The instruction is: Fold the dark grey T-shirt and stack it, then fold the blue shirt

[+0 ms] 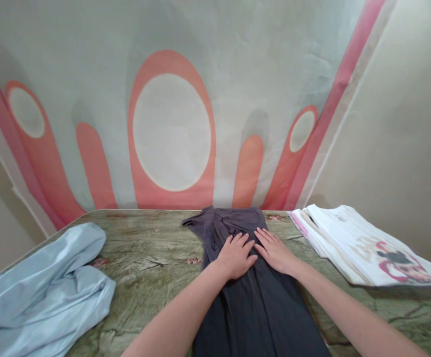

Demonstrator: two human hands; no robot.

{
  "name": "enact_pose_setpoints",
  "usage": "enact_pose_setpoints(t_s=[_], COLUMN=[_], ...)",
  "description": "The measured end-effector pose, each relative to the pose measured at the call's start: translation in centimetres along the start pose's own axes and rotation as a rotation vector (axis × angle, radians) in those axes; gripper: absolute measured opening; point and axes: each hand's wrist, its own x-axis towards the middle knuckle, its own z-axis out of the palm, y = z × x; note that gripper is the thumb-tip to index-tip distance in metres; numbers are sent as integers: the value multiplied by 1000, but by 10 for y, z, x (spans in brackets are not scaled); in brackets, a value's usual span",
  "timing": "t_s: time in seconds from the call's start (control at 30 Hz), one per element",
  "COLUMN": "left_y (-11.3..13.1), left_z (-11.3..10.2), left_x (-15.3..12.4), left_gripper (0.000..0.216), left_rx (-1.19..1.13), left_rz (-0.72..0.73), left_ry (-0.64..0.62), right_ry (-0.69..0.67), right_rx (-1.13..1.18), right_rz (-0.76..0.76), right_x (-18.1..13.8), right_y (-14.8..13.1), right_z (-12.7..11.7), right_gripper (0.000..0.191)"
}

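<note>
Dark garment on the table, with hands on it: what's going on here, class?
A person has both bare hands, the left hand and the right hand, lying flat on the dark garment, which stretches from the far edge of the table toward them. On the left lies a rumpled light blue cloth; on the right, a stack of folded clothes with a printed white one on top.

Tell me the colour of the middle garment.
The garment is purplish grey at its far end, blackish nearer; clearest in the head view.
</note>
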Motion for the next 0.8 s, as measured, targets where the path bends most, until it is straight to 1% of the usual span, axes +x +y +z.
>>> enact_pose_setpoints(t_s=[0.23, 0.47, 0.6, 0.7, 0.77, 0.8], left_y=[6, 24, 31, 21, 5, -5], left_z=[-7, -19, -27, -35, -39, -39], left_x=[-2, -4, -6, -2, 2, 4], left_gripper=[55, 58, 61, 61, 57, 54], left_rx=[-6, -33, -66, -140, -161, -149], left_rz=[-49, -104, -98, -19, -7, -34], left_ry=[-58, -189, -242, -234, -166, -119], right_ry=[-14, -81, -106, -98, -83, -76], right_rx=[-15, -63, -75, -74, -70, -67], right_rz=[51, 85, 100, 105, 111, 112], right_x=[-4, -18, -27, -36, -41, -41], right_y=[1, -4, -7, -8, -9, -8], right_z=[-3, -7, -11, -12, -13, -13], right_gripper=[64, 65, 67, 66, 66, 66])
